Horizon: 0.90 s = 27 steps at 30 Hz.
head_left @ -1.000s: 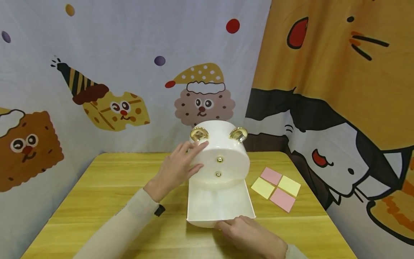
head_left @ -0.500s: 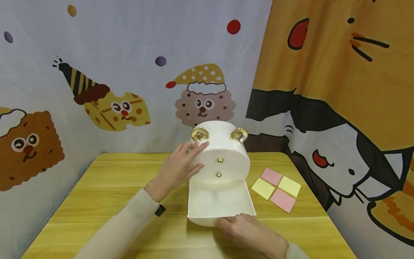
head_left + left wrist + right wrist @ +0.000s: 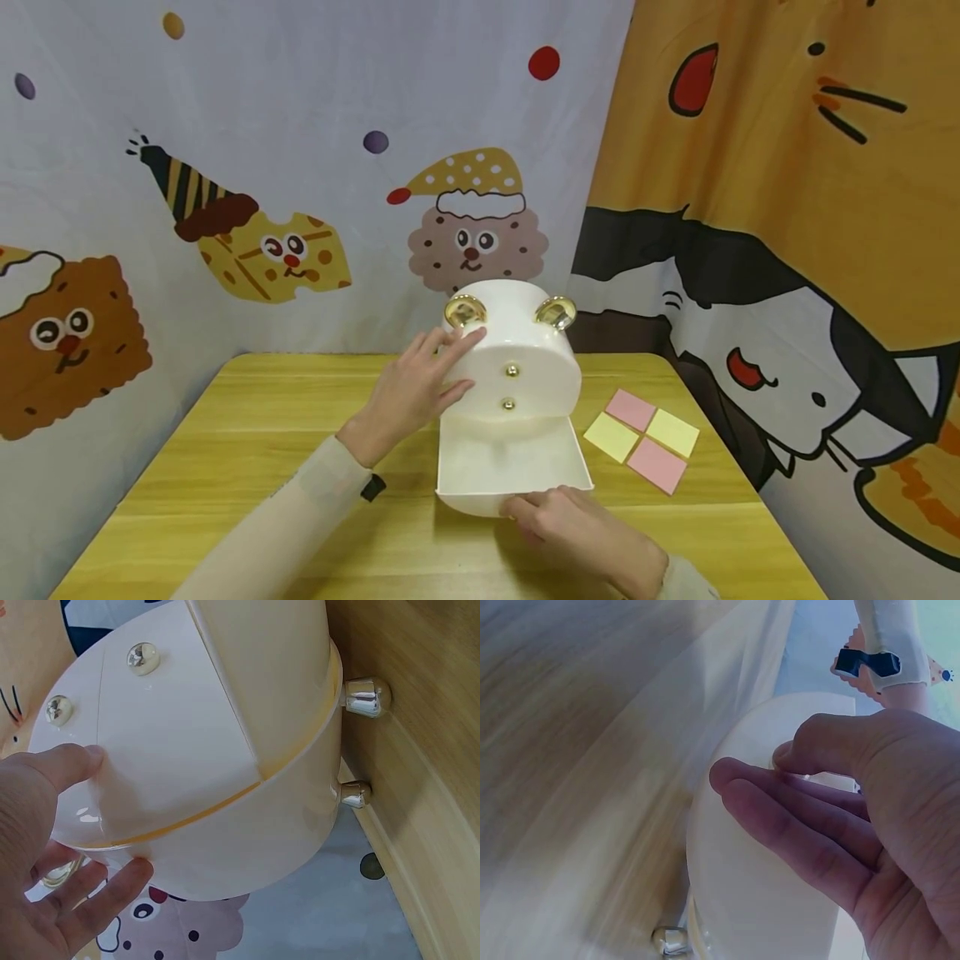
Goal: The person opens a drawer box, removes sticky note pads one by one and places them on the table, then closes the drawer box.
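A white rounded desktop drawer box [image 3: 510, 321] stands on the table, with two gold ears and two gold knobs on its upper front. Its bottom drawer [image 3: 498, 454] is pulled out toward me, with its white inside showing. My left hand [image 3: 408, 396] rests on the box's left side, fingers extended; in the left wrist view its thumb [image 3: 79, 761] touches the front face and the fingertips lie along the curved side. At the drawer's front, my right hand [image 3: 581, 529] pinches the knob between thumb and fingers. That knob is mostly hidden by the fingers in the right wrist view.
Pink and yellow sticky notes [image 3: 641, 437] lie in a cluster right of the box on the wooden table [image 3: 300, 387]. Short gold feet [image 3: 367, 697] stick out under the box. A printed cartoon curtain [image 3: 300, 100] hangs behind the table and along its sides.
The bottom drawer has slid slightly inward toward the box, and my right hand has moved forward with it. My left hand stays in place on the box.
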{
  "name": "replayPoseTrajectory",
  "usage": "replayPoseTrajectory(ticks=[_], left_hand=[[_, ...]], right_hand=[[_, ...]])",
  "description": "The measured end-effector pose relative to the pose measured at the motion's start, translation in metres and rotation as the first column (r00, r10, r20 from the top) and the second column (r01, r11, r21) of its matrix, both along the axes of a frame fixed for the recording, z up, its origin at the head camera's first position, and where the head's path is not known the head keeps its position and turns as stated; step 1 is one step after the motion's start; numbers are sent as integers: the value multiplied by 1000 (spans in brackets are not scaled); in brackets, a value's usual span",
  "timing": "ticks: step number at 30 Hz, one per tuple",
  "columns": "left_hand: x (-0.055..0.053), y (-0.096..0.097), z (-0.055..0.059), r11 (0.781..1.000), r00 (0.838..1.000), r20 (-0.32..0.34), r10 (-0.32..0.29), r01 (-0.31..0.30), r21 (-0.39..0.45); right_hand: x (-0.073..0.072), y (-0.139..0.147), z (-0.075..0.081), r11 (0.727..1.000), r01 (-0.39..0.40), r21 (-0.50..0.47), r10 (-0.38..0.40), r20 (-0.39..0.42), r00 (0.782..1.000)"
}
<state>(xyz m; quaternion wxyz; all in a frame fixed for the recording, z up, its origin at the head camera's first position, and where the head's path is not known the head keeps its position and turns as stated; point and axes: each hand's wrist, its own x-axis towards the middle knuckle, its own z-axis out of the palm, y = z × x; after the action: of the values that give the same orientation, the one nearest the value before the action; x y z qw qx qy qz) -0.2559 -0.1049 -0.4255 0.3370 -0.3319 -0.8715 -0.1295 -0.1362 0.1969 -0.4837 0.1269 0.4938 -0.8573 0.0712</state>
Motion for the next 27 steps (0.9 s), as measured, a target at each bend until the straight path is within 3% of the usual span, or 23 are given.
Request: replayPoseTrajectory(ticks=[9,15,27], left_hand=[[0,0,-1,1000,1000,-29,-11,11,10],[0,0,0,1000,1000,-7,-13,13,10],[0,1,-1,1000,1000,-13,-10,10,5]], right_hand=[[-9,-1,-3,999,-17,-28,16,-18,1000],[-15,-3,-5,998,-32,-60,29,-56,998],[-17,0,-4,999,3,-47,-3,-16,1000]])
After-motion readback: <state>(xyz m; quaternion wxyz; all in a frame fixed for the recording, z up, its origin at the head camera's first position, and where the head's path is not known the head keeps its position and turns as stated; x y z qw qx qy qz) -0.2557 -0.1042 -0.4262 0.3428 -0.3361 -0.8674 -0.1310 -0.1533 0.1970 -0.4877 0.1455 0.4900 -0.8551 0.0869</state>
